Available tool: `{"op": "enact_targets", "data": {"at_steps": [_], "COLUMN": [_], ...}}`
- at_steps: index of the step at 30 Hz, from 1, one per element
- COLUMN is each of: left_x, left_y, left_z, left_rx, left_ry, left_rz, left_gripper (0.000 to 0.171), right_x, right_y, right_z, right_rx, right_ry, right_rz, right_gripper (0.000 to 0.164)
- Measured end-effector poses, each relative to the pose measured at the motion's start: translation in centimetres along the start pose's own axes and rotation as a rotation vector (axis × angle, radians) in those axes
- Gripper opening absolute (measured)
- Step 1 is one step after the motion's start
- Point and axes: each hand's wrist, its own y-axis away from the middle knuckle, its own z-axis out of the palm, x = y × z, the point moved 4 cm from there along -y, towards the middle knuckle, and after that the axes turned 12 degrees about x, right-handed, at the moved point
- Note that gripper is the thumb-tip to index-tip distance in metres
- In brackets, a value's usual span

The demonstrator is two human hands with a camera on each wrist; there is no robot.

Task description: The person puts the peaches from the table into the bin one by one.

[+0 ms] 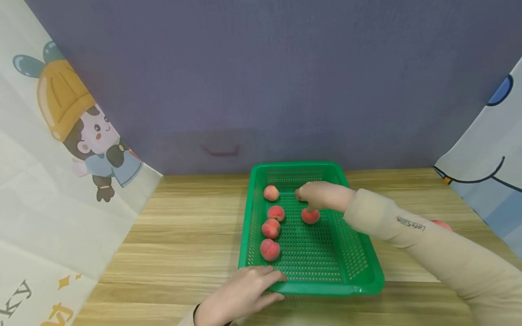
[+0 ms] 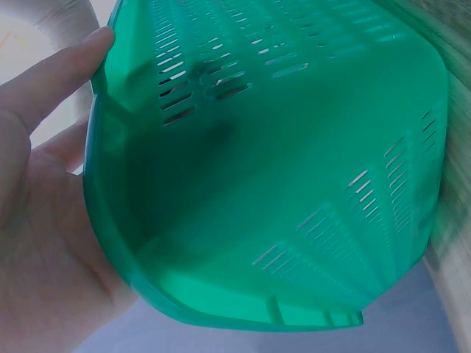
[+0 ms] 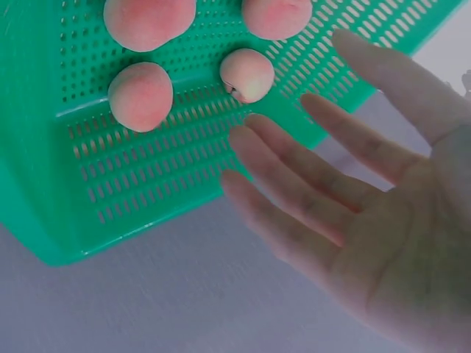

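Observation:
A green plastic basket [image 1: 310,288] with slotted walls sits on the wooden table. Several pinkish-red peaches lie inside it; a row runs along its left side, with one peach [image 1: 271,228] mid-row. Another peach [image 1: 311,216] lies right of the row, just below my right hand [image 1: 324,195]. That hand is over the far part of the basket, fingers spread and holding nothing; in the right wrist view a peach [image 3: 246,75] is close to the fingertips. My left hand [image 1: 244,290] grips the rim at the near left corner, also visible on the basket wall [image 2: 280,169] side.
One more peach [image 1: 442,224] lies on the table to the right, partly hidden behind the right sleeve [image 1: 428,244]. A grey-purple panel [image 1: 265,90] stands behind the basket. Printed sheets [image 1: 49,181] flank the table on both sides.

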Motion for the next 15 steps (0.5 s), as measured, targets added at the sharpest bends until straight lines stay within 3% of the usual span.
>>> {"op": "enact_targets", "data": {"at_steps": [6,15], "left_x": [0.0,0.1], "left_y": [-0.1,-0.1], "left_z": [0.1,0.0], "left_rx": [0.0,0.001], "left_ry": [-0.003,0.005], "left_rz": [0.005,0.004], "left_gripper": [0.02,0.02], "right_x": [0.0,0.8], "right_y": [1.5,4.7], "right_z": [-0.6,-0.8], "right_rx": [0.088,0.356], "right_ry": [0.018,0.167], "right_rz": [-0.044,-0.187], "right_gripper": [0.04,0.039]}}
